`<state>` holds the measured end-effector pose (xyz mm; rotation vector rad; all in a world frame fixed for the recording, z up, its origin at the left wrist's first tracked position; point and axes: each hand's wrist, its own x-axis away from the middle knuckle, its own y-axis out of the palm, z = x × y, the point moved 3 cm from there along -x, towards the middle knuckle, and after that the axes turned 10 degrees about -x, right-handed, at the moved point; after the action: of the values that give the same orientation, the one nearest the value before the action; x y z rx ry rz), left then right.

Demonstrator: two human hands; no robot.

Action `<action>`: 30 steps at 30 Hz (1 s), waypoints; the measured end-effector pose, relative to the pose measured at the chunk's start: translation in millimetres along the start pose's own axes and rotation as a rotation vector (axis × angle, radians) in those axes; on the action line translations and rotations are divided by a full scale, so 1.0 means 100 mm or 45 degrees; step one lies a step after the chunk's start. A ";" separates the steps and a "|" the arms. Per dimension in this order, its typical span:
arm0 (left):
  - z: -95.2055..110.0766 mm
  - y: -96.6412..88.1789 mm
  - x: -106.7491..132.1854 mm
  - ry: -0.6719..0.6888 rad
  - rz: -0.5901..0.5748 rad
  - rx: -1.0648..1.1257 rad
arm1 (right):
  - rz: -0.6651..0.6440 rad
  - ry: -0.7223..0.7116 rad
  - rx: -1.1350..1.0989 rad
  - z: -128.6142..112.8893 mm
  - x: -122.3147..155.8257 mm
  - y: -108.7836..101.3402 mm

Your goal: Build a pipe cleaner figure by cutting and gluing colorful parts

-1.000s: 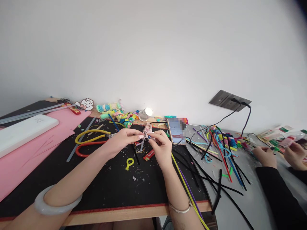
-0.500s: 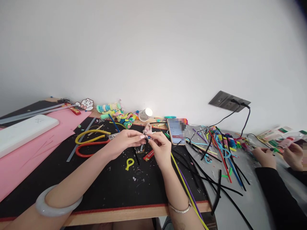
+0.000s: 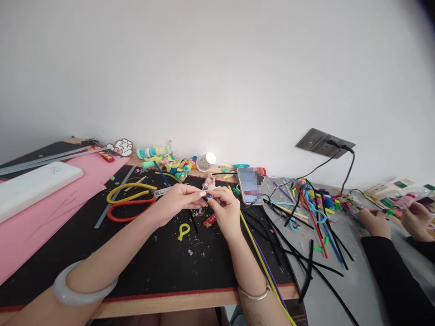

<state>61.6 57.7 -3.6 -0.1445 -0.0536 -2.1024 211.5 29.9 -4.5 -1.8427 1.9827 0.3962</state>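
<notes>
My left hand and my right hand meet above the black mat, fingertips pinched together. Between them is a small black and blue piece, mostly covered by the fingers; its kind cannot be made out. Just behind the fingertips lies a pinkish crumpled item. Scissors with one yellow and one red handle rest beside my left hand, their blades partly hidden by it. Below the hands are a yellow looped pipe cleaner and a small red packet.
A phone leans near a paper cup by the wall. Black and coloured pipe cleaners spread rightward. A white device lies on pink sheets. At far right, another person's hands handle something.
Both hands stay pinched together, shifting only slightly; my right fingers have turned a little and moved closer to my left. The other things lie as before.
</notes>
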 end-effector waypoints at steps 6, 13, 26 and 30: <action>0.01 0.00 0.00 0.010 0.010 -0.019 | -0.004 0.008 0.024 -0.02 0.00 0.00; -0.01 -0.01 -0.01 0.003 0.013 -0.021 | -0.007 0.010 0.002 -0.03 0.00 0.01; 0.02 0.00 0.00 -0.028 0.017 -0.012 | -0.025 0.016 0.009 -0.02 -0.01 0.01; 0.01 0.00 0.01 -0.040 0.004 -0.010 | -0.021 0.009 0.000 -0.04 -0.01 0.01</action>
<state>61.7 57.1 -2.1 -0.1820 -0.0642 -2.0971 209.8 28.9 -0.4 -1.8614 1.9709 0.3857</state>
